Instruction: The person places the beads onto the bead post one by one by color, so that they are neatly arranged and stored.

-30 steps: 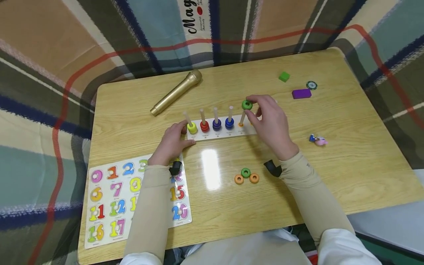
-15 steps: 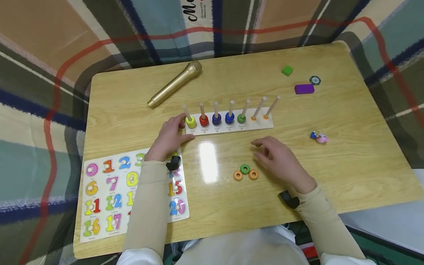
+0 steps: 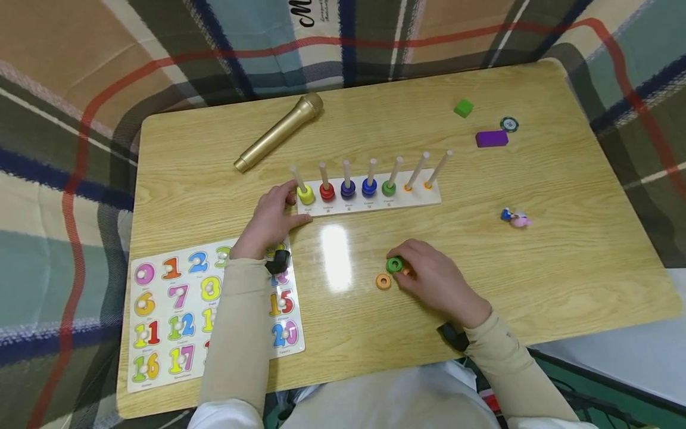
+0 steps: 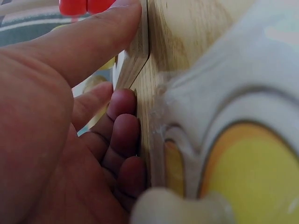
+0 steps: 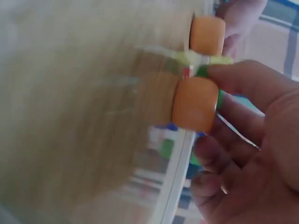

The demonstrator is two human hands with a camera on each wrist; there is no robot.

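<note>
While my right hand (image 3: 434, 280) pinches the green ring (image 3: 394, 264), fingertips crowding the orange ring (image 5: 195, 103), my flat-fingered left hand (image 3: 270, 217) steadies the peg board (image 3: 370, 204); a careless lift could knock that neighbour away.

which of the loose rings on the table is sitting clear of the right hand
The orange ring farthest to the left, lying alone on the table. The green ring and the other orange one are at the right hand's fingers.

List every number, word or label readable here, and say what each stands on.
"0", "1", "2", "6", "7", "8", "11", "12", "15", "16", "17", "20": coloured numerals on the number puzzle board; a sleeve hides the rest.
"M" and a partial letter: dark script on the plaid cloth, cut off by the frame.
Small labels under each peg on the peg board: too small to read.
Captions beneath the puzzle numerals: too small to read.
</note>
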